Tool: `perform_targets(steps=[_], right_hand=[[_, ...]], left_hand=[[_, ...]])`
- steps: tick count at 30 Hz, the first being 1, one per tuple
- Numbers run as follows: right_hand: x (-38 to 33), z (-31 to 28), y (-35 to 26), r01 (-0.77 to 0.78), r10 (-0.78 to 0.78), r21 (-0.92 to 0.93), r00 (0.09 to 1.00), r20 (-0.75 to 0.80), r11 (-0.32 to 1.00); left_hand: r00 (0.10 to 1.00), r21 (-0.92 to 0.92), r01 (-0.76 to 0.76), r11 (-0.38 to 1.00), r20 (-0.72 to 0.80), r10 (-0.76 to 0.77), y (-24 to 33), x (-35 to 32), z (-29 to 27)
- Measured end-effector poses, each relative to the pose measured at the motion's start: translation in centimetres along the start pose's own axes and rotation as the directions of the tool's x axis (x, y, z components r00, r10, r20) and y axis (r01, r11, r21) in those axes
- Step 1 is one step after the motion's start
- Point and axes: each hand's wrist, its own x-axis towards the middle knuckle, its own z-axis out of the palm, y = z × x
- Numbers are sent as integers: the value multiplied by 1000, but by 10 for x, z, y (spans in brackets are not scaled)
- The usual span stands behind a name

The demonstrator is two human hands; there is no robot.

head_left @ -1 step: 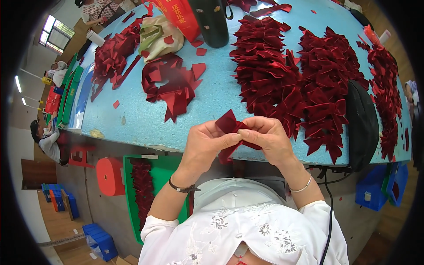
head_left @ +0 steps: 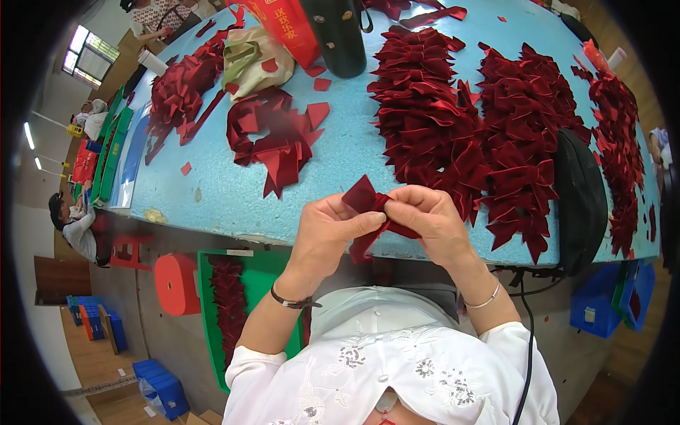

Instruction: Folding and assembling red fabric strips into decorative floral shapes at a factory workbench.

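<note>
Just in front of the table's near edge, a dark red velvet bow [head_left: 362, 196] is pinched at its middle between both my hands. My left hand [head_left: 327, 230] is closed on its left side, thumb across the front. On the right side my right hand [head_left: 433, 216] grips it with thumb and fingertips by the knot. One pointed loop sticks up at the upper left and a tail hangs below; my fingers hide part of the centre. Beyond my hands lie long rows of similar bows [head_left: 418, 92], with another stack of bows [head_left: 520, 120] beside them.
On the blue table [head_left: 219, 191] lie loose red ribbon pieces [head_left: 273, 152], a pale cloth bag [head_left: 273, 71], a dark bottle [head_left: 340, 42] and a black pouch [head_left: 581, 198]. Below stand a green crate [head_left: 269, 276] holding bows and a red stool [head_left: 177, 283]. Other people are farther left.
My right thumb has shifted slightly off the bow's front toward the knot's right side. The bow's upper left loop has moved a little left.
</note>
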Motion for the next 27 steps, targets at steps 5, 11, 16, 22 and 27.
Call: perform_targets(steps=[5, 11, 16, 22, 27], right_hand=[[3, -21, -14, 93, -91, 19, 990, -106, 995], [-8, 6, -18, 100, -135, -233, 981, -140, 967], [-9, 9, -5, 522, -718, -788, 679, 153, 326], [-8, 24, 0, 580, -744, -745, 645, 174, 328], [-2, 54, -11, 583, -763, -707, 639, 95, 400]], left_hand=[[994, -152, -45, 987, -101, 30, -1, 15, -1], [978, -140, -127, 982, -182, 101, 8, 12, -9], [983, -206, -95, 974, -173, 59, -11, 13, -1], [987, -283, -155, 946, -95, 133, -23, 12, -2], [999, -331, -47, 943, -29, 40, -27, 11, -21]])
